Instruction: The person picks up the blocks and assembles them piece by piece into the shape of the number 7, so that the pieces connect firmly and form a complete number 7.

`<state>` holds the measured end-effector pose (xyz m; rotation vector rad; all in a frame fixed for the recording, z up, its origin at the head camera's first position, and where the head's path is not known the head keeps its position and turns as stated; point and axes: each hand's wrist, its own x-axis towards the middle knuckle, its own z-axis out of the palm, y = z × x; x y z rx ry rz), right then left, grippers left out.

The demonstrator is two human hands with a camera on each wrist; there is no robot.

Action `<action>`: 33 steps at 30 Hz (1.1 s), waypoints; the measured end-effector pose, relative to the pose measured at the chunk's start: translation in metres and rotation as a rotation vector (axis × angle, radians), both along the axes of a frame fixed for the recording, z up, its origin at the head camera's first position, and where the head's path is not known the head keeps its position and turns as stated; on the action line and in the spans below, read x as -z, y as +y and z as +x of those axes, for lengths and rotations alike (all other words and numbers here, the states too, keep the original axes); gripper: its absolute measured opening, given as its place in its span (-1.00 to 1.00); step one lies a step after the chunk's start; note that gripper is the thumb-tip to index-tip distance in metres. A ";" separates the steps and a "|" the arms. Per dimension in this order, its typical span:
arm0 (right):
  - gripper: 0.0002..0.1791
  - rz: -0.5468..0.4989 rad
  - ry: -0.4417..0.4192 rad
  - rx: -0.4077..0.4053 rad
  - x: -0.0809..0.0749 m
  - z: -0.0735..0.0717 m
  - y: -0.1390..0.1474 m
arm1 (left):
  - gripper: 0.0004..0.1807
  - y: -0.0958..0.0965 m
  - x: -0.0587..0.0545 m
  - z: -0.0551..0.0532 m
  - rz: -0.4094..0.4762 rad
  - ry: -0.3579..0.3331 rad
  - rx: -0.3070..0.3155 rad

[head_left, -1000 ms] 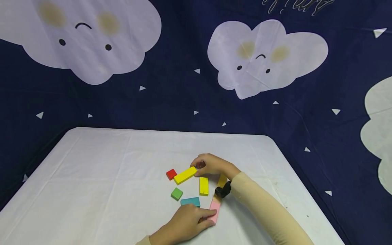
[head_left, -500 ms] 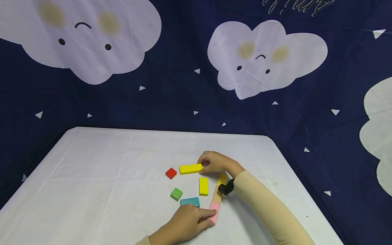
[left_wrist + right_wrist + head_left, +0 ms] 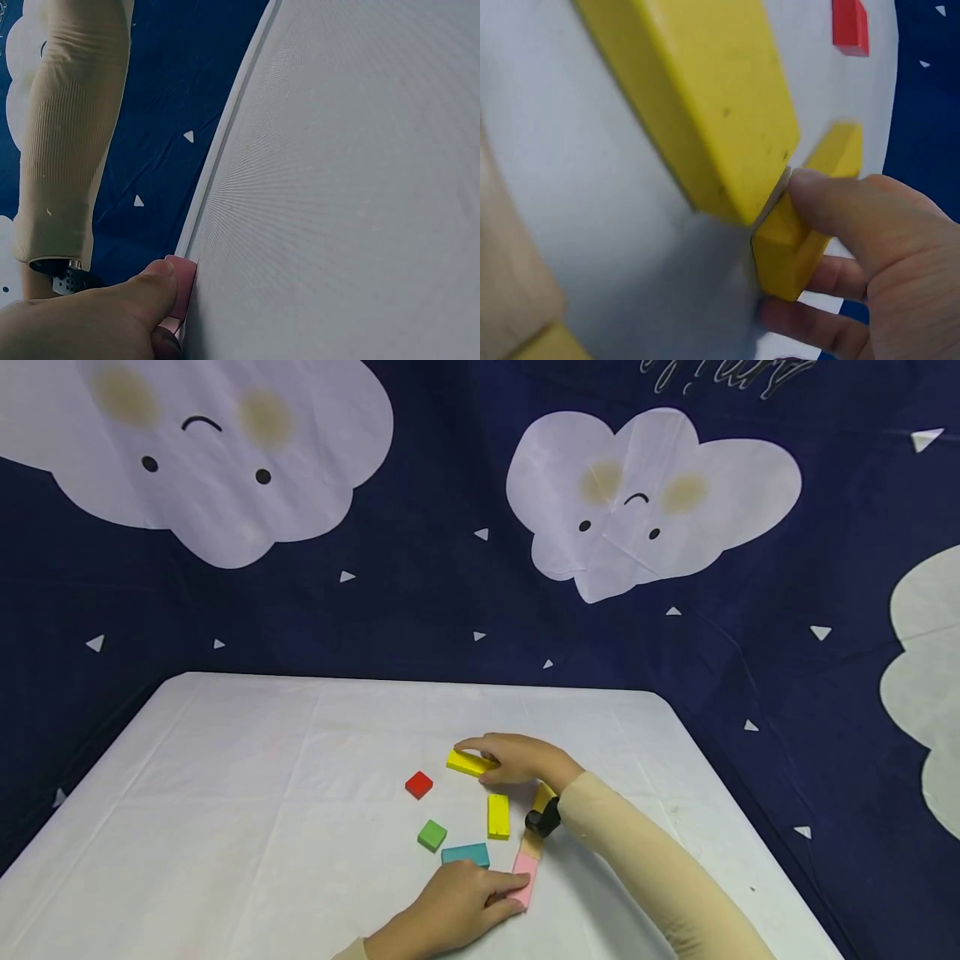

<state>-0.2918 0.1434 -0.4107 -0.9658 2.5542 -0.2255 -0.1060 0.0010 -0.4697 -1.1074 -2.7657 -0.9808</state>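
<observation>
My left hand [image 3: 461,902] pinches a pink block [image 3: 527,863] between thumb and finger. In the left wrist view, the thumb lies along the pink block [image 3: 184,283]. That block ends a slanting row with a plain wooden block [image 3: 532,846] and a yellow block [image 3: 544,795], partly covered by the right wrist's camera. Farther back, my right hand [image 3: 521,758] grips a loose yellow block [image 3: 467,763]. Seen from the right wrist, the thumb and fingers are round this yellow block [image 3: 778,262]. Another yellow block [image 3: 727,97] lies close by it there.
A red block [image 3: 419,785] and a green block [image 3: 432,835] lie on the left. Just beyond the left hand is a teal block [image 3: 466,854]. Everything rests on a white table [image 3: 225,827] before a dark blue cloud-print cloth [image 3: 435,610].
The right hand has swung the yellow block away from the red block, toward the back, turning it, and its fingers have moved along it. The left hand stays on the pink block.
</observation>
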 end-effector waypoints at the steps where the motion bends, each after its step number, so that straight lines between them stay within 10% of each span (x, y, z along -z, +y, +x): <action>1: -0.27 0.007 -0.004 0.014 0.000 0.000 0.000 | -0.62 0.000 0.000 0.000 0.001 0.001 -0.001; 11: -0.18 0.025 -0.110 0.196 -0.002 -0.004 0.009 | -0.63 0.000 0.000 0.001 0.001 0.008 -0.001; 33: 0.16 0.029 -0.211 0.217 -0.008 -0.015 0.013 | -0.62 0.000 -0.001 0.001 -0.027 -0.019 -0.009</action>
